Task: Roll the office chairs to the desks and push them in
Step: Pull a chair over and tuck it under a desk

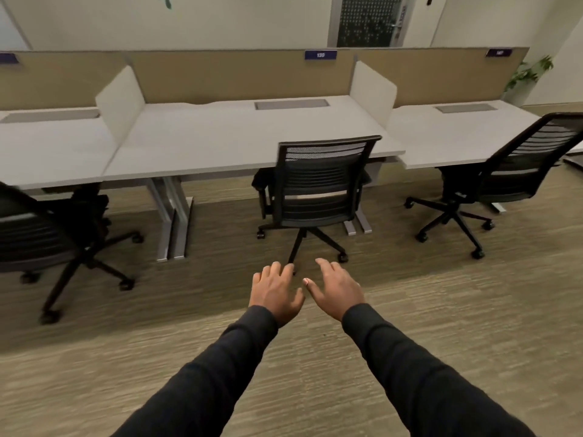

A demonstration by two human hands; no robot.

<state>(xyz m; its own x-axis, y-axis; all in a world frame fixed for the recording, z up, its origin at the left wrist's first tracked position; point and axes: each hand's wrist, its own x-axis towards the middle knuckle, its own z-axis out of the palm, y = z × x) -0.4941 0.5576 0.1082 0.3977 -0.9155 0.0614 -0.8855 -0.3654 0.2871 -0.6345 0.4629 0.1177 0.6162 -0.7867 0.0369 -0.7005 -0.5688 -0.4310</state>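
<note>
Both hands out front, palms down, fingers spread, holding nothing. L hand (275, 291) grip released; R hand (337, 290) grip released too. Thumbs nearly meet betw. them. Dark sleeves (410, 367) run back to bottom edge. Hands hover over carpet floor (473, 326), apart from any chair.

Just beyond the fingertips in view: middle chair (318, 184), black mesh back facing the person, upright, seat front tucked under the middle tabletop (227, 143), base & casters out on the carpet. Not touched by either hand.

R chair (517, 165) sits at the right tabletop (457, 137), turned at an angle, seat partly under the edge, wheeled base out. L chair (41, 228) is at frame edge, blurred, near the left tabletop (53, 152), mostly out from it.

White side dividers (121, 102) stand betw. tabletops; tan back panel (220, 74) runs behind w/ purple number tags (320, 54). Potted plant (530, 74) far R. Door (367, 20) in back wall.
</note>
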